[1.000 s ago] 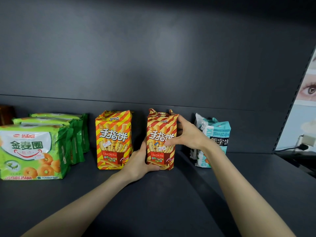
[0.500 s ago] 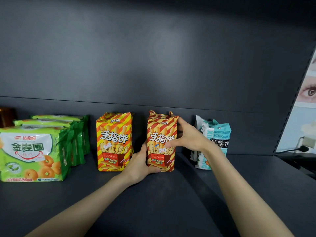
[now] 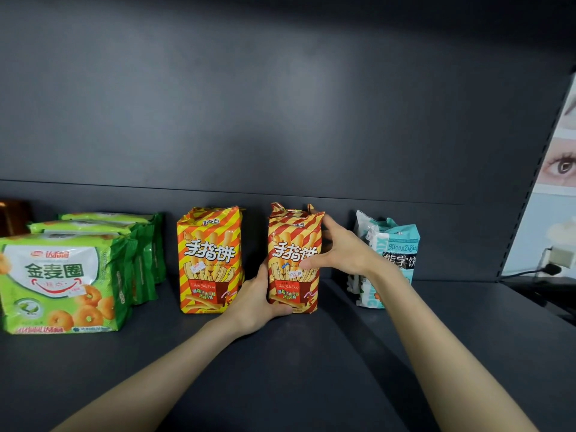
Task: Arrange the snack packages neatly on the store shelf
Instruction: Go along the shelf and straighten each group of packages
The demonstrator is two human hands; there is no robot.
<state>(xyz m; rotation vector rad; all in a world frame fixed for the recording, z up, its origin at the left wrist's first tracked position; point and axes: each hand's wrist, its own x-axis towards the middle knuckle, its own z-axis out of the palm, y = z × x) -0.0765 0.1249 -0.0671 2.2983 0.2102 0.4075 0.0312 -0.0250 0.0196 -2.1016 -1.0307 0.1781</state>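
Note:
Two red-and-yellow striped finger-biscuit bags stand upright on the dark shelf (image 3: 280,369). The right striped bag (image 3: 294,244) is held between both hands: my left hand (image 3: 255,302) clasps its lower left side and my right hand (image 3: 343,249) presses its upper right edge, thumb across the front. Another striped pack stands directly behind it. The left striped bag (image 3: 209,260) stands free, a hand's width to the left. Teal bear-biscuit bags (image 3: 396,244) stand behind my right wrist.
A row of green ring-biscuit packs (image 3: 59,282) sits at the left, one behind another. A brown object (image 3: 12,216) shows at the far left. The shelf's back panel (image 3: 280,135) rises behind. At the right, a poster and a plugged cable (image 3: 530,271).
The held striped bag has stayed in nearly the same spot. My right hand has shifted a little on the bag's upper right edge. The view has dropped slightly.

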